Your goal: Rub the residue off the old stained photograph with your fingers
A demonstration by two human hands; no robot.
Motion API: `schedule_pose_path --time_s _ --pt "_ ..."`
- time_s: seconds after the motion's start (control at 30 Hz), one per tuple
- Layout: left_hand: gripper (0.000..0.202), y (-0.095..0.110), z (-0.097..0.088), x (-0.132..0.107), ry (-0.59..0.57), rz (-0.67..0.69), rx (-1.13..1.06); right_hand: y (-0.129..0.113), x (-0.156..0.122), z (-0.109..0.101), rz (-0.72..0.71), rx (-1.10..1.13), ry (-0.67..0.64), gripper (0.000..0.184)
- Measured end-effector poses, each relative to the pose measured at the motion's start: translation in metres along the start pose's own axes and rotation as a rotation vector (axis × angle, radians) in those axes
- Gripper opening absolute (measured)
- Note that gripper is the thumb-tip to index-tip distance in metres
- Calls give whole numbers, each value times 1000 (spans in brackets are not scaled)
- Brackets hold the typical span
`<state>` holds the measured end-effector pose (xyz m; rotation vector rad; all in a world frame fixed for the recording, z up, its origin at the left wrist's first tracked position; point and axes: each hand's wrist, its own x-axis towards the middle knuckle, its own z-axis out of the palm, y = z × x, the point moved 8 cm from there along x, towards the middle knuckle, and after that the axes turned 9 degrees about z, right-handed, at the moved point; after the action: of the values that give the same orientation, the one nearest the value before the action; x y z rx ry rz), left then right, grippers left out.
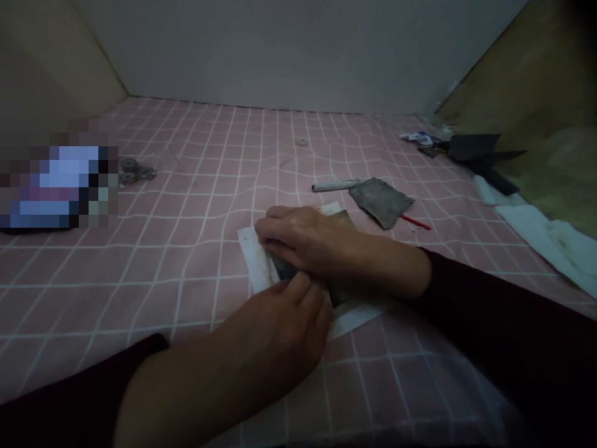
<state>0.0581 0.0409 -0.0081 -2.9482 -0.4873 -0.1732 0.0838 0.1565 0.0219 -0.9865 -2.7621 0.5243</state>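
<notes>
A white sheet of paper (254,258) lies on the pink checked cloth (186,205) in the middle. On it sits a dark grey flat piece (282,266), mostly hidden under my hands. My right hand (308,239) lies flat across the piece, fingers stretched out and pressing down. My left hand (284,323) comes from below with its fingers curled, pinching at the near edge of the dark piece; what exactly it grips is hidden.
A second grey worn sheet (380,200), a pale stick (333,185) and a red pen (415,222) lie right of centre. Dark sheets (476,149) and white cloth (545,239) sit at far right. Small metal rings (133,171) and a blurred object (56,183) are at left.
</notes>
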Motion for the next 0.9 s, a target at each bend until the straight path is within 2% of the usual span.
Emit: schedule_pose_path --time_s 0.1,0.17,0.2,0.3,0.37,0.5,0.57,0.67,0.73,0.83,0.9 --pt "32 1 0 1 -13 21 6 9 -2 -3 58 -59 -10 14" --pt "32 1 -1 1 -3 20 8 20 -5 -8 199 -139 -5 20" --pt "32 1 -1 1 1 21 8 19 -6 -8 219 -141 -19 20" --pt "33 0 1 0 9 3 9 0 -5 -2 83 31 -98 18" --pt "32 -1 1 0 26 -16 9 -3 -5 -2 46 51 -100 18" --pt "31 0 -2 0 67 0 3 23 -7 -10 240 -154 -46 20" --pt "31 0 -4 1 77 -1 12 20 -7 -10 231 -119 -38 18" --pt "31 1 -3 1 59 15 28 3 -3 -4 86 39 -51 15" --pt "31 1 -4 1 65 16 35 2 -3 -7 39 28 -7 13" --pt "30 1 -4 0 85 6 28 22 -3 -9 181 -102 22 15" --pt "30 1 -2 1 73 3 22 24 -3 -9 196 -108 57 15"
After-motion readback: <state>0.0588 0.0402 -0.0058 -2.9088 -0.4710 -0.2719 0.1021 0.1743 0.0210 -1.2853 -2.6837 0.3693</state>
